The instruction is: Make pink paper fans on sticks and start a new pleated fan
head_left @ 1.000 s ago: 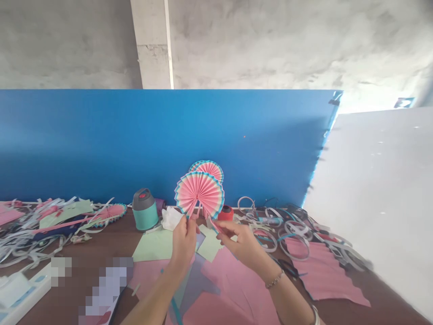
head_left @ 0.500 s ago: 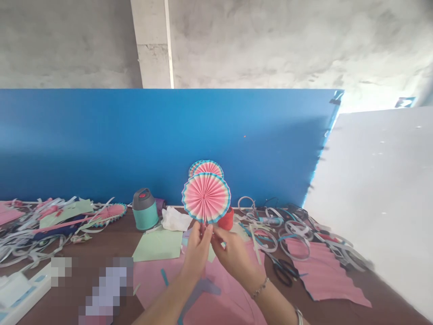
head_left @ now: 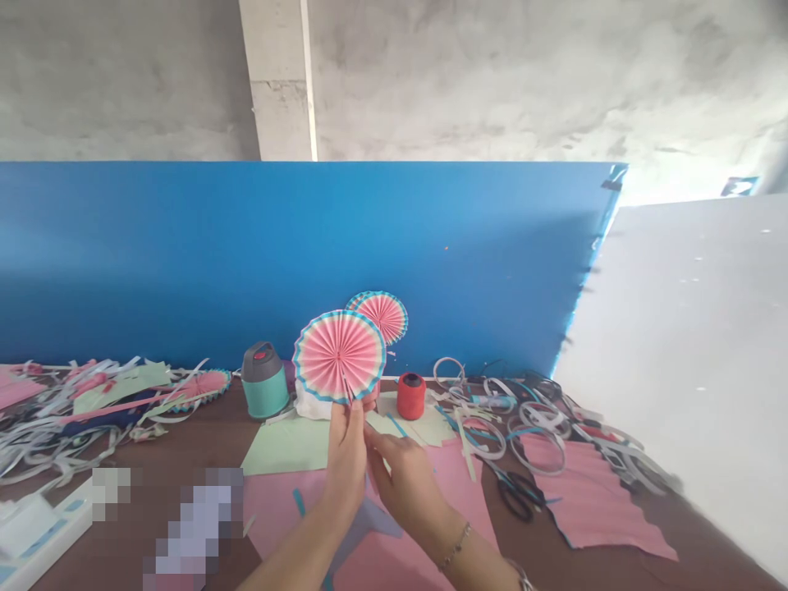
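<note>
A round pleated paper fan (head_left: 338,355), pink with a cream band and blue edge, stands upright before me, tilted a little left. My left hand (head_left: 345,455) pinches it at the bottom, where the pleats meet the stick. Close beside, my right hand (head_left: 403,476) has its fingers curled and bent together, the tips near the left thumb at the lower end of the fan. What those tips hold, if anything, is hidden. Two more fans (head_left: 382,316) of the same colours show behind, against the blue panel.
Below my hands lie pink sheets (head_left: 406,562) and a green sheet (head_left: 286,445). Behind are a red thread spool (head_left: 411,396) and a teal flask (head_left: 264,390). Black-handled scissors (head_left: 520,495), paper strips (head_left: 542,419) and a pleated pink sheet (head_left: 609,492) lie right; more strips (head_left: 55,443) lie left.
The fan has shifted left and tilted, moving with my left hand. My right hand has moved slightly left and down. The red spool and the fans behind now show more fully.
</note>
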`<move>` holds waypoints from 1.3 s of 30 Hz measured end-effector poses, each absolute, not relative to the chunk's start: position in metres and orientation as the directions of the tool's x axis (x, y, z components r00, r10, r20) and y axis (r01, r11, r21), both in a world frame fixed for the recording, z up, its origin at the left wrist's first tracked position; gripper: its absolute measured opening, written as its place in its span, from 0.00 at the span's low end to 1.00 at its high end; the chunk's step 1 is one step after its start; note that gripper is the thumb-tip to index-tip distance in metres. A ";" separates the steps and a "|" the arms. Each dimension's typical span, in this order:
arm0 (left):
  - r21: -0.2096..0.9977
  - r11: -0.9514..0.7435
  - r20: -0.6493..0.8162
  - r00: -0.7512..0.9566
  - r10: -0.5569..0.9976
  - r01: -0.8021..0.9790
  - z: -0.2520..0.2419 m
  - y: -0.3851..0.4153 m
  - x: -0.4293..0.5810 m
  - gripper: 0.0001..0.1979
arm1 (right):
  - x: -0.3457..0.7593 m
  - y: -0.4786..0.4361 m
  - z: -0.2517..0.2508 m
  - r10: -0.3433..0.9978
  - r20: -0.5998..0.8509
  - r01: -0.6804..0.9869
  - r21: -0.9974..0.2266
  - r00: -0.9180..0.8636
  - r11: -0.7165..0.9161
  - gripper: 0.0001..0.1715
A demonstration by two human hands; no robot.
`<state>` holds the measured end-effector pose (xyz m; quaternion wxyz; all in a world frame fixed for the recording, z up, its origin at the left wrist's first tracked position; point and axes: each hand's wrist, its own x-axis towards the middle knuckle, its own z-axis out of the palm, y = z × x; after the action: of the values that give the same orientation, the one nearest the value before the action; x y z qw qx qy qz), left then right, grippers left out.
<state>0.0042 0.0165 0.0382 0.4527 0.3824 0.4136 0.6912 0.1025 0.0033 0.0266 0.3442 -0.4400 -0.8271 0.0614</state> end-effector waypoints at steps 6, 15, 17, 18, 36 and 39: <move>0.861 -0.266 0.103 -0.364 0.926 -0.433 0.040 0.026 -0.001 0.14 | 0.101 0.002 0.022 0.813 0.493 0.696 -0.464 -0.311 0.548 0.18; 0.873 -0.317 0.138 -0.435 0.890 -0.370 0.037 0.031 -0.006 0.14 | 0.099 0.001 0.020 0.916 0.370 0.721 -0.593 -0.152 0.359 0.10; 0.882 -0.307 0.140 -0.424 0.895 -0.357 0.034 0.033 -0.006 0.13 | 0.099 0.002 0.018 0.931 0.344 0.743 -0.590 -0.125 0.318 0.09; 0.887 -0.297 0.136 -0.413 0.900 -0.353 0.032 0.033 -0.006 0.13 | 0.099 0.003 0.018 0.935 0.335 0.751 -0.588 -0.114 0.302 0.09; 0.802 -0.045 0.108 0.070 0.992 -0.596 0.035 0.029 -0.004 0.16 | 0.112 0.015 0.029 0.938 0.340 0.627 -0.719 -0.058 0.299 0.11; 0.801 -0.029 0.113 0.102 0.988 -0.598 0.041 0.027 -0.006 0.14 | 0.114 0.015 0.032 0.877 0.480 0.575 -0.708 -0.037 0.411 0.11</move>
<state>-0.0062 0.0275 0.0412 0.6444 0.3686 0.2647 0.6155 0.1139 0.0147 0.0321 0.4626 -0.5174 -0.7012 0.1632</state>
